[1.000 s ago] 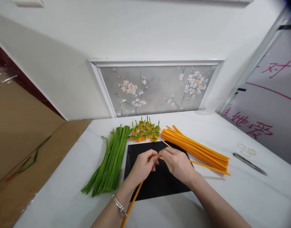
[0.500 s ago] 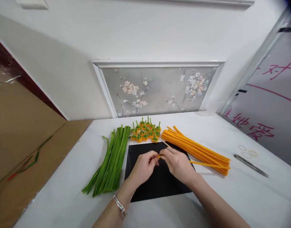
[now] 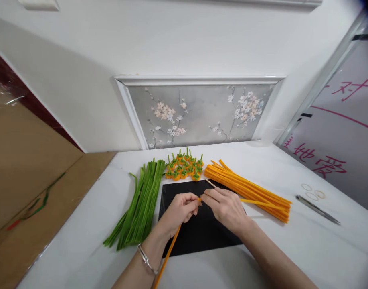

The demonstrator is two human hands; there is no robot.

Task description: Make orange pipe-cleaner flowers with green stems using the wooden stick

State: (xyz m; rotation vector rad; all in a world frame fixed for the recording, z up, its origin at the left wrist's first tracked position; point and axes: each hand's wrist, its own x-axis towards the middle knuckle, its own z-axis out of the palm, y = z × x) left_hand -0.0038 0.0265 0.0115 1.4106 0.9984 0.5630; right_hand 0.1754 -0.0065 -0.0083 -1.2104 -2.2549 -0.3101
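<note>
Over the black mat, my left hand pinches an orange pipe cleaner, whose length hangs from under the palm toward the front edge of the view. My right hand is closed on the same orange piece, fingertips nearly meeting the left ones. A thin pale stick pokes out beyond the right fingers. Green pipe cleaners lie in a bundle to the left, orange ones to the right. Small orange shapes with green stems stand grouped behind the mat.
Tweezers and several clear rings lie on the right of the white table. Cardboard borders the left side. A wall with a framed floral panel rises behind; a board with red writing stands right.
A long orange pipe cleaner now shows below my left hand, running toward the front. My left hand has turned slightly, with its fingers more curled. The right hand has barely moved.
</note>
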